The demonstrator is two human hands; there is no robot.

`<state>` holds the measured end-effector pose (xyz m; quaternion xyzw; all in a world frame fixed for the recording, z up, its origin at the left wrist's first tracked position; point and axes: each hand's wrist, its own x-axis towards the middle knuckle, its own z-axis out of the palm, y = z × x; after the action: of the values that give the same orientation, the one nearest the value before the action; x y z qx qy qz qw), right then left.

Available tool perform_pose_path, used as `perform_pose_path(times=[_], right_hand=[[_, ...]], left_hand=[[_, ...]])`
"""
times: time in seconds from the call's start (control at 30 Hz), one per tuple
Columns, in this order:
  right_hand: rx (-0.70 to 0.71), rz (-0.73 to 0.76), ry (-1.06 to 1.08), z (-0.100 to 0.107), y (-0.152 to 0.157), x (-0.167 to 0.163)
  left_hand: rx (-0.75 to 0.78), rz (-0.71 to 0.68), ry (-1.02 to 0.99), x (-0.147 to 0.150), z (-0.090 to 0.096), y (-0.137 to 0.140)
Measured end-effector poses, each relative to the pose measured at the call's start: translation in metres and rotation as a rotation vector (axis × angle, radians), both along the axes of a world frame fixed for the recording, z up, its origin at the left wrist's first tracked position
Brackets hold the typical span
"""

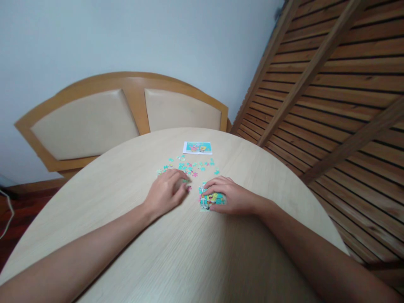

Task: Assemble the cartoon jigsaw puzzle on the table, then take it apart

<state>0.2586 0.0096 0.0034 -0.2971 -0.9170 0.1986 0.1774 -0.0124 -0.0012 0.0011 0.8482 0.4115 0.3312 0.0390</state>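
A joined section of a jigsaw puzzle (212,198), with a yellow cartoon figure on turquoise, lies on the table right of centre. My right hand (232,195) rests over its right side, fingers and thumb apart and touching it. My left hand (167,189) is bent over the table to the left, thumb apart from the fingers. Near its fingertips are a small pink puzzle piece (189,188) and a greenish one, partly hidden. Beyond the hands are scattered loose puzzle pieces (190,169), mostly turquoise, some pink; the left hand covers part of them.
Behind the pieces lies a reference picture (198,147) with a white border. The round wooden table (176,252) has a padded bench or headboard (132,75) against the wall at its far edge. A slatted wooden screen (315,84) stands close on the right.
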Motion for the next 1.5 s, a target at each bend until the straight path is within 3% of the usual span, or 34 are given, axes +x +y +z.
perform_pose_path(times=[0.1,0.17,0.3,0.47,0.6,0.8,1.0,1.23,1.5], right_hand=[[-0.012,0.005,-0.008,0.001,0.000,0.000],[-0.012,0.011,-0.009,0.001,0.000,0.000],[-0.004,0.015,-0.002,0.001,0.000,0.000],[-0.005,0.014,-0.006,-0.001,0.001,0.000],[0.005,0.016,0.002,-0.002,0.002,-0.001],[0.005,0.014,0.003,-0.003,0.002,0.000],[0.006,0.018,0.006,-0.002,0.001,0.000],[0.005,0.018,0.016,-0.002,0.001,-0.001],[-0.005,0.020,0.008,-0.002,0.002,0.000]], left_hand=[[0.009,0.259,-0.014,-0.022,-0.007,0.022],[-0.020,0.334,-0.016,-0.034,-0.013,0.035],[-0.092,0.297,-0.013,-0.043,-0.022,0.048],[-0.137,0.268,0.061,-0.033,-0.025,0.049],[-0.166,0.312,0.190,-0.027,-0.018,0.058],[-0.166,0.297,0.359,-0.022,0.000,0.097],[-0.206,0.313,0.444,-0.020,0.001,0.125],[-0.246,0.303,0.447,-0.026,0.006,0.136],[-0.323,0.273,0.319,-0.033,0.003,0.135]])
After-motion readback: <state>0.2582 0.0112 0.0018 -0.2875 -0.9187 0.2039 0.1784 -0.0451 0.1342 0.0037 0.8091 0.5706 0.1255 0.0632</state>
